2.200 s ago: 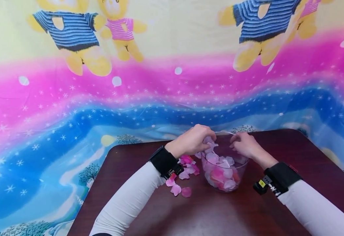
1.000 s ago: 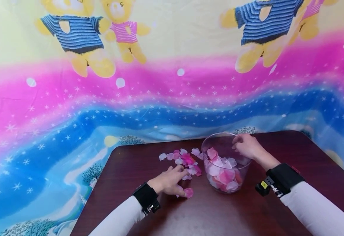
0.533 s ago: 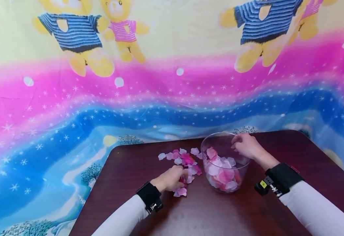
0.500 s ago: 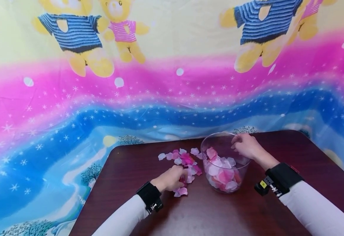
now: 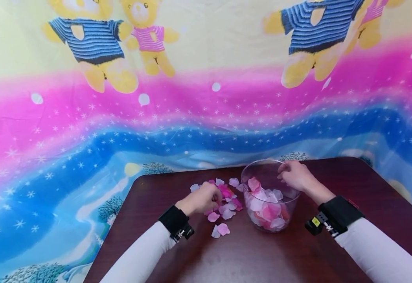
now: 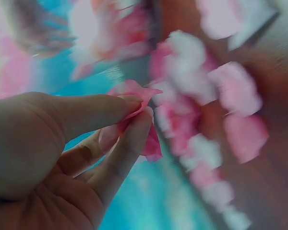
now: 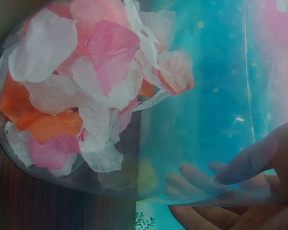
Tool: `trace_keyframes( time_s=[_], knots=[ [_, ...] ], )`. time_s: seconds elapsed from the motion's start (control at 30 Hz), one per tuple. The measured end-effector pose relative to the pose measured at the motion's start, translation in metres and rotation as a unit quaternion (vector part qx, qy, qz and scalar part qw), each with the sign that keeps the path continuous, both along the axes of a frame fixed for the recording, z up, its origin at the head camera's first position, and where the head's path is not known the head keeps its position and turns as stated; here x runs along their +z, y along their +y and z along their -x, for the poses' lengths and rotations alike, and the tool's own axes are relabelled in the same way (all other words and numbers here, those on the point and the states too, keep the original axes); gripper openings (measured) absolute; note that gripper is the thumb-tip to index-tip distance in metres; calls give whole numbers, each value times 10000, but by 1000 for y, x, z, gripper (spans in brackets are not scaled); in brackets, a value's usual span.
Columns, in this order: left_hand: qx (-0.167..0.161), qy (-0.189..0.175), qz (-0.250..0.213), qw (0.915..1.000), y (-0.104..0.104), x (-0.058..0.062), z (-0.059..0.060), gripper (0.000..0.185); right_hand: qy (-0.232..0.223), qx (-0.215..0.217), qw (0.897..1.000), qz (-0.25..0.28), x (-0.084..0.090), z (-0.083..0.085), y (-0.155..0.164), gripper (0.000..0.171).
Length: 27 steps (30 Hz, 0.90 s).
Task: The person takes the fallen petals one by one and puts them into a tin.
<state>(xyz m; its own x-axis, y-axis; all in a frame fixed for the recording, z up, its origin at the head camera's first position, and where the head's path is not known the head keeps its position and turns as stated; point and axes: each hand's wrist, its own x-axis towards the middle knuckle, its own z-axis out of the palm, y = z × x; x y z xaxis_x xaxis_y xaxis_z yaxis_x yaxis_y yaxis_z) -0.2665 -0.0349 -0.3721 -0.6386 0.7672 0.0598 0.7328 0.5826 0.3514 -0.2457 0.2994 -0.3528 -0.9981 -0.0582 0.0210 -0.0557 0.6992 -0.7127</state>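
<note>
My left hand is raised a little above the loose petals. In the left wrist view its thumb and fingers pinch a pink artificial petal, perhaps more than one. Beneath and beside it, loose petals in pink and white lie scattered on the table. To their right stands a clear plastic bucket, upright and partly filled with petals in white, pink and orange. My right hand grips the bucket's far right rim, thumb on one side of the wall and fingers on the other, as the right wrist view shows.
The dark wooden table has rounded far corners. Right behind it hangs a cloth backdrop printed with bears and snowflakes. Two petals lie apart from the others, towards the table's near side.
My left hand has gone from the bucket's mouth down to the near petals, then lifted slightly away with pinched fingers, uncovering two petals. The right hand has stayed on the rim.
</note>
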Motion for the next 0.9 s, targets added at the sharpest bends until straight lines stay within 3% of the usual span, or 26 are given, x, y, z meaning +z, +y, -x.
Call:
trace_keyframes(
  time_s=[0.3,0.43,0.53,0.67,0.9],
  knots=[
    [-310,636,-285,9971,33,81,4,12,-56,-32,10000,55,-2,-2,5,29],
    [-632,727,-323,9948,62,103,0,8,-55,-10,10000,73,-2,-3,6,28],
    [-941,724,-241,9926,83,111,-4,7,-2,-4,10000,49,-2,-4,6,28],
    [-1172,500,-151,9917,101,108,-6,11,70,36,10000,-8,-3,-1,5,29],
    [-1209,379,-186,9918,105,98,-4,29,32,53,10000,-76,1,1,3,29]
  ],
)
